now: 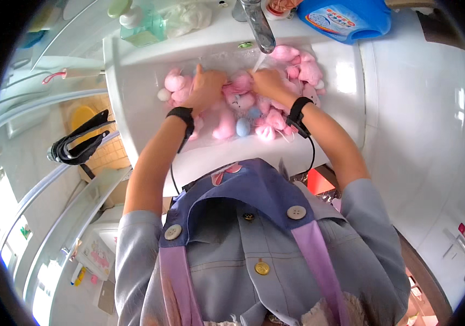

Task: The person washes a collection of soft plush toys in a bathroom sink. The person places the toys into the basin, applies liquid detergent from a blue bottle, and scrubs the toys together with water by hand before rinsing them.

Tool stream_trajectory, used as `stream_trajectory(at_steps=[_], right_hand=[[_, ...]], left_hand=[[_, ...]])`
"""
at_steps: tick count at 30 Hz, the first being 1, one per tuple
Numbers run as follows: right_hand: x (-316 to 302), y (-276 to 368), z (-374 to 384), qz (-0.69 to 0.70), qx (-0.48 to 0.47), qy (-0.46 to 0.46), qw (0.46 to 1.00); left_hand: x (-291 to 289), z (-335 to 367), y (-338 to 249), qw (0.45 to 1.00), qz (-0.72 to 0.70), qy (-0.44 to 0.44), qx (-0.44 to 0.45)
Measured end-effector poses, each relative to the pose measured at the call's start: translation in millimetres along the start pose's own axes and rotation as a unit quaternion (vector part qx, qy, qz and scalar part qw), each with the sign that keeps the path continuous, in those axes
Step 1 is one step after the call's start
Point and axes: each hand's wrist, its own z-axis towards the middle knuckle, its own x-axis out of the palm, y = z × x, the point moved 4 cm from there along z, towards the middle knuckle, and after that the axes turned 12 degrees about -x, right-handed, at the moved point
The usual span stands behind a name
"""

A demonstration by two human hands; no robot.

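Busy scene around this white sink (346, 114)! Up on the back ledge, a pump bottle (144, 30) stands at the left, with a crumpled clear bag (189, 18) just beside it. Over to the right, a big blue jug (346, 20) lines the edge, its contents hidden by opaque walls, and a jar-like container (280, 7) with something reddish is cut off by the top of the view. And here's the obstacle: the metal faucet (259, 27) leans in over the basin, its tip right above the right hand (270, 86), a thin stream of water (260, 61) falling close to the knuckles. Away to the left, a black strap (83, 142) drapes over a rail, a yellow basin (83, 119) lower down behind it.

Into the sink, and it's loaded! Pink plush toys (308, 71) pile up to the right, more lie at the left and front, with a blue ball (243, 127) near the front and a white ball (163, 94) on the far left. The left hand (209, 86) reaches down onto the pink plush, the right works close by, a striped pink piece (241, 82) between them. Fingers curl downward, fingertips buried; whether either hand is clenched on that plush, I can't tell.
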Motion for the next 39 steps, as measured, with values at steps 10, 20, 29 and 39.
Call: stream_trajectory(at_steps=[10, 20, 29, 39], right_hand=[[-89, 34, -85, 0.291, -0.066, -0.225, 0.927], [-238, 95, -111, 0.340, -0.196, -0.386, 0.835], [-293, 143, -128, 0.379, -0.270, -0.409, 0.785], [-114, 59, -92, 0.275, -0.146, -0.295, 0.903]], left_hand=[[-93, -51, 13, 0.960, -0.276, -0.038, -0.016], [-197, -99, -17, 0.852, -0.499, -0.116, 0.107], [-243, -123, -20, 0.782, -0.600, -0.091, 0.144], [-103, -64, 35, 0.976, -0.219, -0.011, 0.014]])
